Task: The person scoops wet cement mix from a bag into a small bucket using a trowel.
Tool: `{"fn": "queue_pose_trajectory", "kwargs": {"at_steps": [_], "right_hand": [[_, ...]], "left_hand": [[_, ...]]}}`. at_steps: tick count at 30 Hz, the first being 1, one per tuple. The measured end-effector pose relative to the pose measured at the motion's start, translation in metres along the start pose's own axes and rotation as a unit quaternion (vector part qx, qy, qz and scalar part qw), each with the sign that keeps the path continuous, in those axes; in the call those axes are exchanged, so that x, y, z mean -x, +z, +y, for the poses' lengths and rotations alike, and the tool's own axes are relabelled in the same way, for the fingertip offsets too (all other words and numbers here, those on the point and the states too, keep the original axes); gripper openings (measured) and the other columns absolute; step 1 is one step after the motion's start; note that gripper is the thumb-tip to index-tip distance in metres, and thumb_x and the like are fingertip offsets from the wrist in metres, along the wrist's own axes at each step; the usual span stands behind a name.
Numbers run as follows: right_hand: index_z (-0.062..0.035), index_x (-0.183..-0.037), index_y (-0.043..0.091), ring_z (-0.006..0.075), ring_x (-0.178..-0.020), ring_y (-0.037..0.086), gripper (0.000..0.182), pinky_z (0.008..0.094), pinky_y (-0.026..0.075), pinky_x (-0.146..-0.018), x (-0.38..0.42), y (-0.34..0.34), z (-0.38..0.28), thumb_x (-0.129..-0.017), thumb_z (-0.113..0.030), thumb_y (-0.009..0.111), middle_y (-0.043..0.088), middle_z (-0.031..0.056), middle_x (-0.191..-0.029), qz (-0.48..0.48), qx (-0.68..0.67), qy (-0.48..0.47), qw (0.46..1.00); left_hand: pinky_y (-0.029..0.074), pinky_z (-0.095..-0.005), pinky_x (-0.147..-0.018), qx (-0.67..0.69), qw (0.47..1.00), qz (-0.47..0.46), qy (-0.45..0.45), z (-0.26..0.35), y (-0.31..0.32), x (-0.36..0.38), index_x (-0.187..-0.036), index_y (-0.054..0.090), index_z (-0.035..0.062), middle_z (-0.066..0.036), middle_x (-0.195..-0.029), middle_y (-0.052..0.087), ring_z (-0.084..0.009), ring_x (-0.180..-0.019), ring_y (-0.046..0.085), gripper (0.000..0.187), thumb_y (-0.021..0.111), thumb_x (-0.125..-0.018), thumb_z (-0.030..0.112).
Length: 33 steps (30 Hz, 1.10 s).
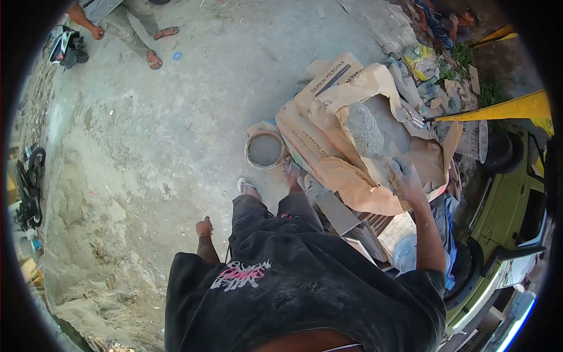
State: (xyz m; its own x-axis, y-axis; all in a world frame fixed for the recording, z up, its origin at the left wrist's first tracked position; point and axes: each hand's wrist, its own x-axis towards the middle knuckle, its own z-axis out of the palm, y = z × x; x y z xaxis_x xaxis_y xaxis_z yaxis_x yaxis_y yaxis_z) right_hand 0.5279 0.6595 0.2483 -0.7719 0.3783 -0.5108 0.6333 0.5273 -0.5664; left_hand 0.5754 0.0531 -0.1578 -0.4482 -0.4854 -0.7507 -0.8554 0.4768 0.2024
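Over a stack of flat panels (374, 225), right of the wearer's legs (296, 205): torn-open SEMEN MERDEKA cement bag (308, 126), grey cement (365, 130) exposed. Right hand (406, 180), dusty, is at the ragged near edge, fingers bent; can't tell if they pinch paper. Left hand (204, 227) hangs well apart over the floor (146, 146), looks curled, too small to tell how tightly; nothing visible in it. Handling, my read: heavy fill, slumps; paper soft, tears easily at the mouth. Support from underneath, both ends. Bucket (248, 150) with grey contents stands just beside it. Floor: rough, stained concrete. Around: green vehicle (501, 214) right, motorbike (28, 193) left, another person (134, 29) far side.
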Motion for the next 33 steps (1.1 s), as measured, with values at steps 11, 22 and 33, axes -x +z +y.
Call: {"fn": "queue_pose_trajectory", "kwargs": {"at_steps": [11, 22, 33], "right_hand": [[0.0008, -0.090, 0.058, 0.0226, -0.056, 0.052, 0.037, 0.0354, 0.044, -0.056, -0.105, 0.239, 0.041, -0.086, -0.035, 0.048, 0.055, 0.0145, -0.065, -0.124, -0.006, -0.092, 0.988], [-0.0052, -0.097, 0.057, 0.0422, -0.081, 0.056, 0.031, 0.0476, 0.044, -0.069, -0.325, 0.485, 0.230, -0.083, -0.032, 0.049, 0.058, 0.0252, -0.080, -0.176, 0.228, -0.095, 0.953], [-0.0076, -0.092, 0.053, 0.0355, -0.076, 0.059, 0.031, 0.0448, 0.047, -0.069, -0.380, 0.511, 0.225, -0.080, -0.036, 0.053, 0.060, 0.0182, -0.076, -0.181, 0.309, -0.187, 0.915]], "left_hand": [[0.046, -0.0288, -0.044, 0.164, 0.980, 0.003, -0.108, -0.082, 0.005, 0.147, -0.081, 0.058, -0.0060, -0.013, -0.068, 0.062, -0.0190, -0.056, 0.061, 0.039, 0.053, -0.082, 0.033], [0.046, -0.0412, -0.070, -0.219, 0.945, -0.067, -0.236, -0.202, 0.070, 0.262, -0.078, 0.064, -0.0021, -0.023, -0.078, 0.062, -0.0354, -0.078, 0.061, 0.042, 0.058, -0.077, 0.040], [0.046, -0.0403, -0.069, -0.195, 0.942, -0.099, -0.256, -0.163, 0.072, 0.286, -0.081, 0.065, -0.0002, -0.020, -0.078, 0.063, -0.0338, -0.078, 0.061, 0.043, 0.057, -0.078, 0.042]]}}
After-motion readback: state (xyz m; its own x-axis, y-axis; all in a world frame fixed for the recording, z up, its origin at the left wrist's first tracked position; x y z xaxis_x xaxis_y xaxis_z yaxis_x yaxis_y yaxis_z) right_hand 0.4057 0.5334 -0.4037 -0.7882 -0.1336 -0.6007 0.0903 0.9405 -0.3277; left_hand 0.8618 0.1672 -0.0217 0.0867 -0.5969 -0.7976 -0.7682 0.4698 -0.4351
